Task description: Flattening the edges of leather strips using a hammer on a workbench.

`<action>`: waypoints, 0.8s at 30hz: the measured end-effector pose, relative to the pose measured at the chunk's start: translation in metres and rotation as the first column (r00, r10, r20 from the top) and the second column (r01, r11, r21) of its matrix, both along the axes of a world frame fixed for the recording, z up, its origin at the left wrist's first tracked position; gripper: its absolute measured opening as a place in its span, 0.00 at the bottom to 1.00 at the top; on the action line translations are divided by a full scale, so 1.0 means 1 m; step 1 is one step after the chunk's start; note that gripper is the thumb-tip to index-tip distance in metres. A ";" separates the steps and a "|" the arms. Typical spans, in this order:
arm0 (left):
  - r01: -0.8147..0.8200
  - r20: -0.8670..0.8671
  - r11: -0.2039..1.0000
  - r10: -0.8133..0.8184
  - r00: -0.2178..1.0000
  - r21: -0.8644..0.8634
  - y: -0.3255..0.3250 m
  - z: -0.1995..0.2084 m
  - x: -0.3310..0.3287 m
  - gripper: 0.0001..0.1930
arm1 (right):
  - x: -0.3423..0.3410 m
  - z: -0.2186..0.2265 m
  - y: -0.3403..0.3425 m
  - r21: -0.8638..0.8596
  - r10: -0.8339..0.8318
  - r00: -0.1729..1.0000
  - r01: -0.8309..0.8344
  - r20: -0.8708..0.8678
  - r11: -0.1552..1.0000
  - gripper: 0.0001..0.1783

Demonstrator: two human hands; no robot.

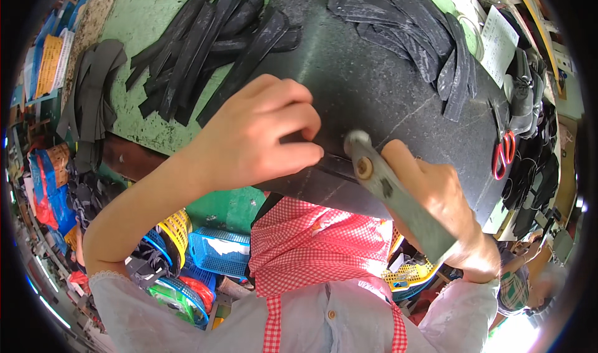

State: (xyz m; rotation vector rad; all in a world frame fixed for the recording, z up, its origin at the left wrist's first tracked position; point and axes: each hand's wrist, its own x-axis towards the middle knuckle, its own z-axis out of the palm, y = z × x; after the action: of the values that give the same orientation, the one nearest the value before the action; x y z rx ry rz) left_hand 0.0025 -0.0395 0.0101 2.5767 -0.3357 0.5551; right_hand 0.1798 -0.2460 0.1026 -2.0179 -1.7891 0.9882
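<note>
My right hand (436, 194) is closed round a hammer (405, 206), its grey metal head tilted across the front of the hand. Wood shows in the eye of the head, and the grip is hidden by my fingers. The rounded striking end hovers over or touches the dark work board, close to a narrow black strip (339, 165); I cannot tell which. Just left of it, my left hand (268, 135) has its fingers curled, thumb and fingertips pinched at the strip's end. Most of the strip is covered by that hand.
Piles of black strips lie at the back left (212, 41) and back right (411, 29) of the dark board (374, 104). Red-handled scissors (503, 150) rest at the right, near a paper sheet (498, 44). Grey strips (93, 91) hang at the left edge; blue baskets (218, 253) stand below.
</note>
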 end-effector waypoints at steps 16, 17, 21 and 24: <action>-0.071 -0.019 0.996 0.072 0.997 0.046 0.025 0.003 -0.030 0.13 | -0.014 -0.004 0.035 0.044 0.052 0.998 -0.051 -0.027 0.998 0.17; -0.069 0.004 0.994 0.069 0.998 0.088 0.022 0.003 -0.030 0.13 | -0.016 -0.009 0.033 0.076 0.051 0.999 -0.051 -0.005 0.996 0.18; -0.105 -0.104 0.989 0.095 0.990 -0.104 0.039 -0.002 -0.036 0.15 | -0.019 -0.005 0.047 -0.057 0.131 0.988 -0.136 -0.085 0.989 0.16; -0.100 0.013 0.995 0.100 0.995 0.029 0.035 -0.004 -0.044 0.16 | -0.025 -0.007 0.050 0.014 0.084 0.994 -0.084 -0.062 0.996 0.15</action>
State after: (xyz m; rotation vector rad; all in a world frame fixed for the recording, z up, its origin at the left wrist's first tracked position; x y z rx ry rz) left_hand -0.0418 -0.0045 0.0060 2.6310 -0.2215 0.6049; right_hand 0.1552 -0.1964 0.0954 -1.8971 -1.8557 1.0515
